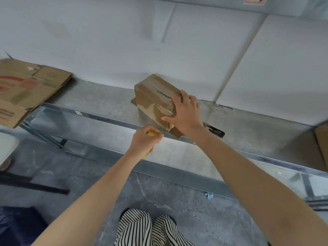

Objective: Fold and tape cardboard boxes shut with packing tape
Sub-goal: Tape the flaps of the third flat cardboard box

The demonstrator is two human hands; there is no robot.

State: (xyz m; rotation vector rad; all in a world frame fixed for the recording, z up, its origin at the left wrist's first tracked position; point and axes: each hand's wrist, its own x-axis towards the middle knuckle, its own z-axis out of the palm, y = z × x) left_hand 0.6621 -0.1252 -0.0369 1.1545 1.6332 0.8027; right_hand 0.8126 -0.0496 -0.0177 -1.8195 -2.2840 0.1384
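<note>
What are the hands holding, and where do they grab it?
The left hand grips a small yellow object around its middle; what it is cannot be told. The right hand holds the brown taped cardboard box at its near end.

Single head-worn wide-angle view. It looks forward and steeply down across the metal worktop (99, 96) toward the white wall (106, 41) behind. The cardboard box (152, 96) sits near frame centre, within reach. Left forearm (88, 201) and right forearm (248, 174) enter from the bottom edge; floor (177, 201) and striped trouser legs (136, 228) lie directly below.
</note>
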